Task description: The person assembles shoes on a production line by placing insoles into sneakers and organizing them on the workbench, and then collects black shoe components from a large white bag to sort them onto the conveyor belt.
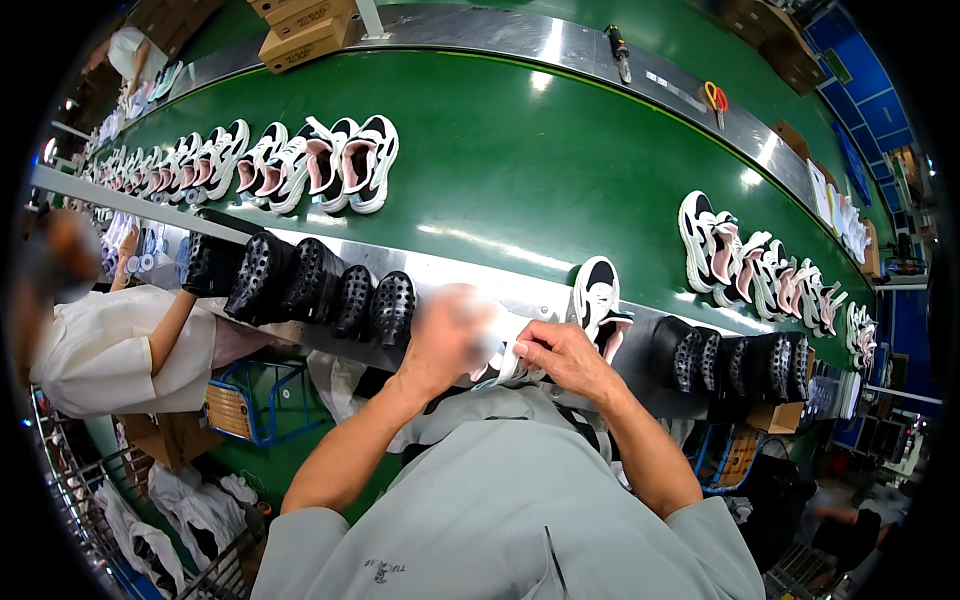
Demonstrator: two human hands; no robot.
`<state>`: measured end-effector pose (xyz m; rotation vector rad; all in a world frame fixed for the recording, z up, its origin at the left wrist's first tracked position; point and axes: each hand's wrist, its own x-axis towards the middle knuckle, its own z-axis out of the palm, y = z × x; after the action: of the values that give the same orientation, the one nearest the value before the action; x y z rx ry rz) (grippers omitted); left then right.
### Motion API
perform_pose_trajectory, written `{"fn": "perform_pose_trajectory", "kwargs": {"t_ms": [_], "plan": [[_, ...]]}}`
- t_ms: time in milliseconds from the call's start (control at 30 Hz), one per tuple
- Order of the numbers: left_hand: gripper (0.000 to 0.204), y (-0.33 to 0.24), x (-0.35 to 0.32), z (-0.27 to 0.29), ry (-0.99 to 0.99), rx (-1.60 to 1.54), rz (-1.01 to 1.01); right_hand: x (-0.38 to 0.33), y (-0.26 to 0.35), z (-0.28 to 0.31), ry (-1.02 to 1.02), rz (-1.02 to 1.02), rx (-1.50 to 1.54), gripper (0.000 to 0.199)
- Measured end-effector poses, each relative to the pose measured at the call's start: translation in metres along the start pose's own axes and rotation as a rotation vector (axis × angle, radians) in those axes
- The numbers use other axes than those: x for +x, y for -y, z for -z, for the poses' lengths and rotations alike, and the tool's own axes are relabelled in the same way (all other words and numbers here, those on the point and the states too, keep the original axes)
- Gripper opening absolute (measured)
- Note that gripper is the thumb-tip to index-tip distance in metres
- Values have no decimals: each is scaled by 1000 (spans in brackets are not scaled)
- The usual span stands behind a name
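Just in front of my body, between my hands, is a white sneaker [512, 372] with a little pink and teal, mostly covered by them. My right hand [568, 356] is closed on its upper side, thumb and fingers pinching the white part. My left hand [447, 338] is against the sneaker's other side; a blur hides its fingers, so its grip does not show. Right beside my right hand, a white and black sneaker with pink lining [597, 292] stands on the metal edge of the bench.
Black studded shoe-shaped forms [392, 308] line the metal edge at left, and more forms [735, 362] stand at right. Rows of sneakers [368, 165] occupy the green belt [520, 165]. Scissors [716, 98] and a screwdriver-like tool [619, 52] lie on the far rail. A co-worker in white [130, 345] is at left.
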<state>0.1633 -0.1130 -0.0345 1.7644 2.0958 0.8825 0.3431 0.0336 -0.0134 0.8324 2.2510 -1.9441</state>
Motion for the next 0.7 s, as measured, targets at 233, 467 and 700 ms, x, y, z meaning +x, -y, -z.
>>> {"fn": "perform_pose_trajectory", "kwargs": {"t_ms": [233, 467, 700], "plan": [[50, -6, 8, 11, 48, 51, -65, 10, 7, -1, 66, 26, -163, 27], [51, -8, 10, 4, 95, -17, -73, 21, 13, 5, 159, -24, -338, 30], [47, 22, -21, -35, 115, -62, 524, -60, -36, 15, -484, -263, -525, 33]]}}
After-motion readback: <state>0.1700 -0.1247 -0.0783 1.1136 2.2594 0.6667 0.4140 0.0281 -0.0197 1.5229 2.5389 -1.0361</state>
